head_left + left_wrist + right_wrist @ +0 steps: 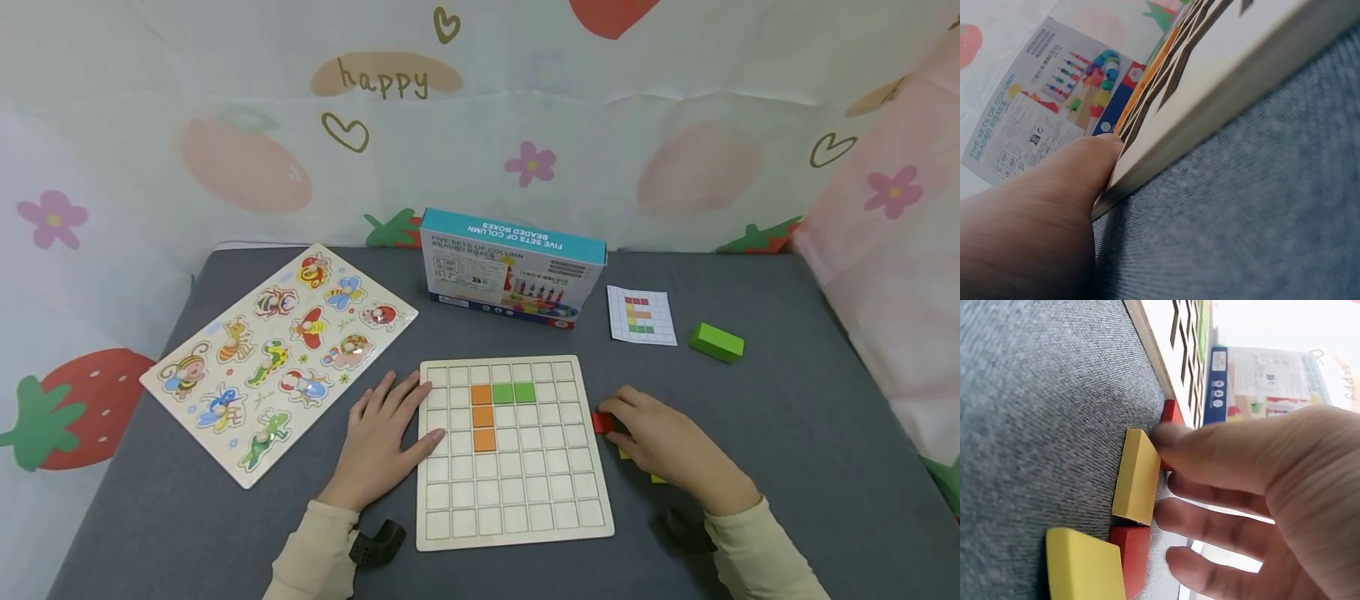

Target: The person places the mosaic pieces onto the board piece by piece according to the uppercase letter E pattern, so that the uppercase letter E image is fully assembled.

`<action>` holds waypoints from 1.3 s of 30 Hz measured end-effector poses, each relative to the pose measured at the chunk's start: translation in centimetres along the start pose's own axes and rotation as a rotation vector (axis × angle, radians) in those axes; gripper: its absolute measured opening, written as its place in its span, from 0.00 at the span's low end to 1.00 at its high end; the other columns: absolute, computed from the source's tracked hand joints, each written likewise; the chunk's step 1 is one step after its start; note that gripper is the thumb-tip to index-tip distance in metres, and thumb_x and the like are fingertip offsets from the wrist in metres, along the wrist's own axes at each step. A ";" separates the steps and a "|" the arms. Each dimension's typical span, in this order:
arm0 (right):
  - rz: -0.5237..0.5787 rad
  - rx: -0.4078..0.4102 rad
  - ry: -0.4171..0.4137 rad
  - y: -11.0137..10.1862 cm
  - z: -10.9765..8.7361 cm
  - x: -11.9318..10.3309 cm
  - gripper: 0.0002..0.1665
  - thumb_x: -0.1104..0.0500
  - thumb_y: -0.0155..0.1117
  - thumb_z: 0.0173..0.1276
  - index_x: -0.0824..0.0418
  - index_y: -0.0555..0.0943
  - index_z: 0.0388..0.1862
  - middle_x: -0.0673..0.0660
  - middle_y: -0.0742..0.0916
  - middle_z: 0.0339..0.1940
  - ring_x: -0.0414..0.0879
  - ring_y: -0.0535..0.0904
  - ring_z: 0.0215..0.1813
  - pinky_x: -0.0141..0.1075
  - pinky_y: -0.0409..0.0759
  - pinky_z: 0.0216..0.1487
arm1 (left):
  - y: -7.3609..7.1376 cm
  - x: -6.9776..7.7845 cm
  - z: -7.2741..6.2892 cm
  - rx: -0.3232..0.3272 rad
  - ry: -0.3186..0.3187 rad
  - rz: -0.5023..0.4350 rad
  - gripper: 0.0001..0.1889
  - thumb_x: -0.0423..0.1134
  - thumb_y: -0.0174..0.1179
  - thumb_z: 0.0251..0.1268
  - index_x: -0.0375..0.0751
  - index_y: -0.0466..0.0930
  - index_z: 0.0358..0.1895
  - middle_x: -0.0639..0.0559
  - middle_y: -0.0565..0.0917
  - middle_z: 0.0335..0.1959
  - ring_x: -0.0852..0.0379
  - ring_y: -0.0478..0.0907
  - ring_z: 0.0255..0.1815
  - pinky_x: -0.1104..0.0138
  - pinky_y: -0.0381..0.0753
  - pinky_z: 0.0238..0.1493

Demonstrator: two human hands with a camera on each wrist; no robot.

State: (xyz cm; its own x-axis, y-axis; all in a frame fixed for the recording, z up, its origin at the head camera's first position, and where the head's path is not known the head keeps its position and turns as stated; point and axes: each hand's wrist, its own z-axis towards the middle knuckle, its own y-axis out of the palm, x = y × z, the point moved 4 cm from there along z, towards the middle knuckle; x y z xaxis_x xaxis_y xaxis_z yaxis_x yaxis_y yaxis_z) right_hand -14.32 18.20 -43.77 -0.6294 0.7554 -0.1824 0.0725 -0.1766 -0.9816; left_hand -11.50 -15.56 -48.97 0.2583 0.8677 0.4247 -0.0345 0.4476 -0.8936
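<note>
Right hand (1272, 459): pinches a red rectangular block (1171, 411) just beside the pale wooden grid board (1160, 331)
Yellow rectangular blocks (1135, 481): two on the grey cloth-covered table (1035, 412), a second red block (1135, 557) between
Printed box (1259, 375): blue-edged, beyond the board

Cream sleeves (313, 550) (both alike), black wrist devices (378, 544).
</note>
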 end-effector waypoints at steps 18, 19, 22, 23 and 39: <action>0.045 0.020 -0.006 -0.5 0.0 0.2 0.16 0.62 0.73 0.58 0.62 0.80 0.44 0.52 0.81 0.40 0.38 0.77 0.37 0.34 0.81 0.38 | 0.1 -0.1 0.0 0.012 0.002 0.002 0.35 0.63 0.54 0.64 0.52 0.64 0.72 0.51 0.61 0.74 0.46 0.47 0.77 0.45 0.44 0.73; 0.045 0.016 0.003 -0.6 0.0 0.3 0.16 0.61 0.73 0.58 0.61 0.80 0.44 0.52 0.81 0.40 0.38 0.77 0.37 0.34 0.81 0.38 | 0.1 -0.1 0.0 0.012 0.002 0.003 0.36 0.63 0.54 0.64 0.52 0.63 0.72 0.51 0.61 0.74 0.46 0.47 0.77 0.45 0.44 0.73; 0.039 0.015 0.026 -0.9 0.1 0.5 0.17 0.61 0.73 0.58 0.61 0.79 0.45 0.52 0.81 0.40 0.38 0.77 0.37 0.34 0.81 0.37 | 0.1 -0.1 0.0 0.011 0.002 0.003 0.36 0.63 0.54 0.64 0.52 0.63 0.72 0.51 0.61 0.74 0.46 0.47 0.77 0.45 0.44 0.73; 0.035 0.018 0.029 -1.0 0.1 0.5 0.17 0.61 0.73 0.57 0.60 0.79 0.44 0.52 0.81 0.40 0.38 0.77 0.37 0.34 0.82 0.37 | 0.1 0.0 0.0 0.012 0.003 0.004 0.36 0.63 0.54 0.64 0.52 0.63 0.72 0.51 0.61 0.74 0.46 0.47 0.77 0.45 0.44 0.73; 0.029 0.082 -0.172 -1.4 2.4 -3.6 0.16 0.61 0.74 0.57 0.58 0.80 0.42 0.49 0.81 0.38 0.37 0.75 0.35 0.31 0.80 0.35 | 0.0 0.0 0.0 0.013 0.006 0.005 0.35 0.62 0.54 0.64 0.52 0.63 0.72 0.51 0.61 0.74 0.45 0.47 0.77 0.45 0.44 0.72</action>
State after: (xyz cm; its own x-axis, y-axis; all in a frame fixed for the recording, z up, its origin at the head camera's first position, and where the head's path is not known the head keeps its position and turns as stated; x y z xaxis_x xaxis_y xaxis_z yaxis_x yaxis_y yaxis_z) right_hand -13.98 14.17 -41.64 -0.7517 0.6311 -0.1913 0.0335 -0.2531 -0.9668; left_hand -11.52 -15.57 -48.97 0.2641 0.8684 0.4196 -0.0477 0.4463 -0.8936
